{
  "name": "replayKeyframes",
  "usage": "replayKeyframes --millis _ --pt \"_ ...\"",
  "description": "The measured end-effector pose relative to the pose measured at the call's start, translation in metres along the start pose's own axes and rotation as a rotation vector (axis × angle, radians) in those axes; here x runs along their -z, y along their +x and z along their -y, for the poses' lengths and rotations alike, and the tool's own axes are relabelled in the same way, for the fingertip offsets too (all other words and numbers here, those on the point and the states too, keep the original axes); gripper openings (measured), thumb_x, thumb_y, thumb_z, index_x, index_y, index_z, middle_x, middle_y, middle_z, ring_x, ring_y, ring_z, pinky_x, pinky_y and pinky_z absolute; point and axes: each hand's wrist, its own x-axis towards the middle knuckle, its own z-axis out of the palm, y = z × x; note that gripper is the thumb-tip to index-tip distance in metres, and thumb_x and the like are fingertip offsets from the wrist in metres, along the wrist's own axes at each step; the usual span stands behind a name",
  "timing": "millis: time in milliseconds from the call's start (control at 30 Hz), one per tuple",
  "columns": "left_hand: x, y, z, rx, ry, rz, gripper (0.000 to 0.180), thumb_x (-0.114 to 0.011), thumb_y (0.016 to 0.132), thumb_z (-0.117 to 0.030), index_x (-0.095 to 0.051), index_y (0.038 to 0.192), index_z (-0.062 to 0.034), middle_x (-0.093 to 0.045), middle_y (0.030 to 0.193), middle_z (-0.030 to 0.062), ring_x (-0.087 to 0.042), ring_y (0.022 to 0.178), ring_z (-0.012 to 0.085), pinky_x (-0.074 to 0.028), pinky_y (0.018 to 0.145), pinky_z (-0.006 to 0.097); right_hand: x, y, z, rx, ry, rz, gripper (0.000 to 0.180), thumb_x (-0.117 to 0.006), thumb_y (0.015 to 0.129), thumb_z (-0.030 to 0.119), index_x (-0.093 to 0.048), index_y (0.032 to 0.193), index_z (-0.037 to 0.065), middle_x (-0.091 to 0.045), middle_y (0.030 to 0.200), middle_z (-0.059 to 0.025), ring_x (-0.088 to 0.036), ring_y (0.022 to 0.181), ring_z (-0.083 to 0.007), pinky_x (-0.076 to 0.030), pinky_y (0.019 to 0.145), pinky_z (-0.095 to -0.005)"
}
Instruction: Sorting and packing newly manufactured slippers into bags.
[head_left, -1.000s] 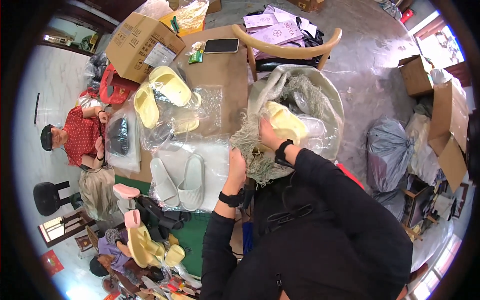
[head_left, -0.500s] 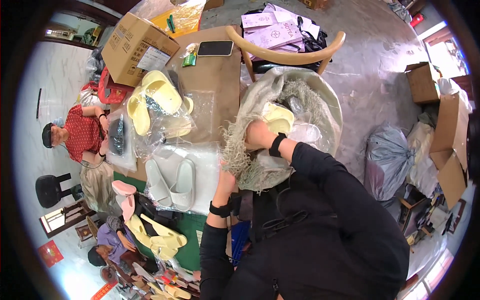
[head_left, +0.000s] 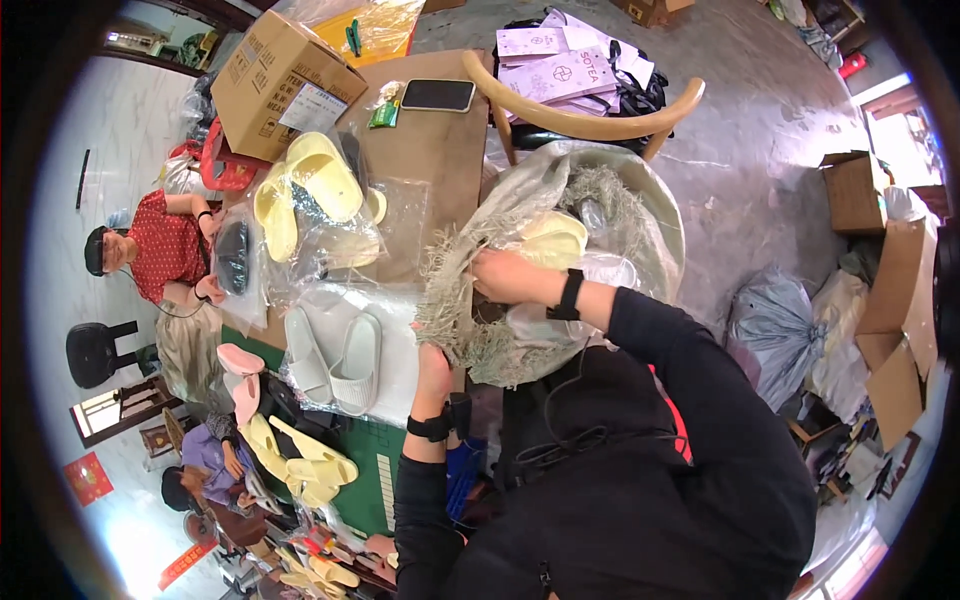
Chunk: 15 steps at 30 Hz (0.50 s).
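A pale woven sack (head_left: 500, 205) with a frayed rim stands open in front of me. Inside lie a pale yellow slipper (head_left: 556, 240) and a clear-bagged white item (head_left: 607, 270). My right hand (head_left: 515, 277) reaches over the mouth, its fingers closed on the fringed edge and partly hidden by the strands. At the near left corner of the rim, my left hand (head_left: 434, 372) is closed against the fringe, most of its fingers covered. Beside it on the table, a pair of pale grey-green slippers (head_left: 355, 365) rests on clear plastic.
Bagged yellow slippers (head_left: 325, 178), a phone (head_left: 438, 95) and a cardboard box (head_left: 270, 90) occupy the table. A wooden chair (head_left: 590, 122) stands behind the sack. Bulging bags (head_left: 770, 325) line the right. Two people sit left, one in red (head_left: 170, 245), one in purple (head_left: 208, 460).
My right hand has moved left, and the sack's frayed left rim has shifted left with it. My left hand has also moved slightly left and down. The view has shifted a little.
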Motion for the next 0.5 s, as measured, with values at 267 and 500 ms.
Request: replayKeyframes --millis 267,500 --pt "-0.018 0.009 -0.016 -0.063 0.640 -0.070 0.034 -0.047 0.075 -0.001 -0.051 0.109 0.0011 -0.058 0.100 0.0064 -0.053 0.092 0.0138 -0.041 0.081 0.025 0.020 0.014 -0.128 -0.481 0.470 -0.161 0.021 -0.050 0.076 0.019 -0.059 0.086 0.003 -0.060 0.085 -0.0160 -0.056 0.083 -0.0314 -0.043 0.074 -0.0419" --pt "0.004 0.009 -0.019 -0.150 0.994 -0.271 0.027 -0.049 0.072 -0.002 -0.053 0.099 -0.0043 -0.057 0.068 0.0107 -0.053 0.060 0.0170 -0.040 0.055 0.028 0.070 -0.043 -0.225 -0.731 0.306 -0.437 0.023 -0.045 0.081 0.017 -0.058 0.094 0.004 -0.060 0.095 -0.0135 -0.054 0.093 -0.0284 -0.041 0.082 -0.0365"
